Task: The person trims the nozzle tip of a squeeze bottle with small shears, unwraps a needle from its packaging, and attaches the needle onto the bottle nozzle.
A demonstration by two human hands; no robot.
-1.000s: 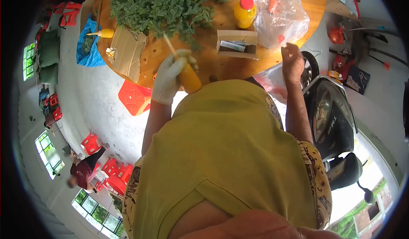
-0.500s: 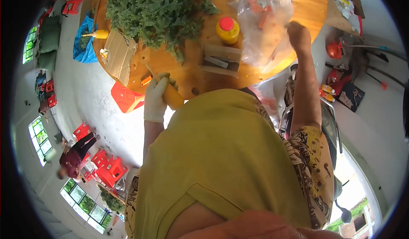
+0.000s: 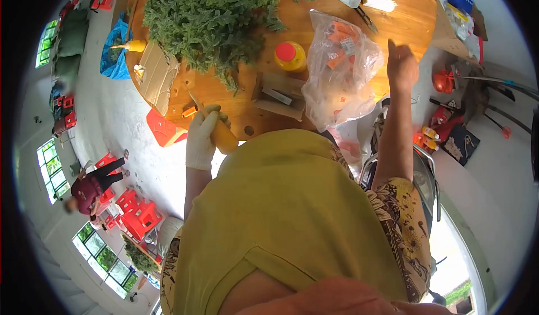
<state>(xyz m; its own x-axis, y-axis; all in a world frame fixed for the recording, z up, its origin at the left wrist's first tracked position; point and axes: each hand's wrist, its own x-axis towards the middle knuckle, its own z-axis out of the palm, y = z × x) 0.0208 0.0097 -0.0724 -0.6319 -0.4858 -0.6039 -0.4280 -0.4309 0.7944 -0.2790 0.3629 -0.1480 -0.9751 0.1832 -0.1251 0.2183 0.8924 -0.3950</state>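
Observation:
My left hand [image 3: 202,138], in a white glove, is wrapped round a yellow squeeze bottle [image 3: 224,139] whose thin pointed nozzle tilts up over the table's near edge. Bare and held over the right side of the table, my right hand [image 3: 402,68] has its thumb apart from loosely bent fingers; nothing shows in it. Just left of it lies a clear plastic bag [image 3: 337,90] with orange-labelled packets inside. Beside the bag are a yellow jar [image 3: 292,59] with a red lid and an open cardboard box [image 3: 281,99]. An orange cutter-like item [image 3: 190,112] is near my left hand.
A large heap of green artificial foliage [image 3: 208,23] covers the back of the round wooden table [image 3: 314,26]. Flattened cardboard [image 3: 159,79] and another yellow bottle [image 3: 135,46] lie at left. Pliers [image 3: 366,18] are at back right. A person [image 3: 90,191] is among red stools farther off.
My right hand has come away from the plastic bag, which now lies lower and flatter, apart from the hand. My left hand keeps its hold on the squeeze bottle. The view has shifted slightly.

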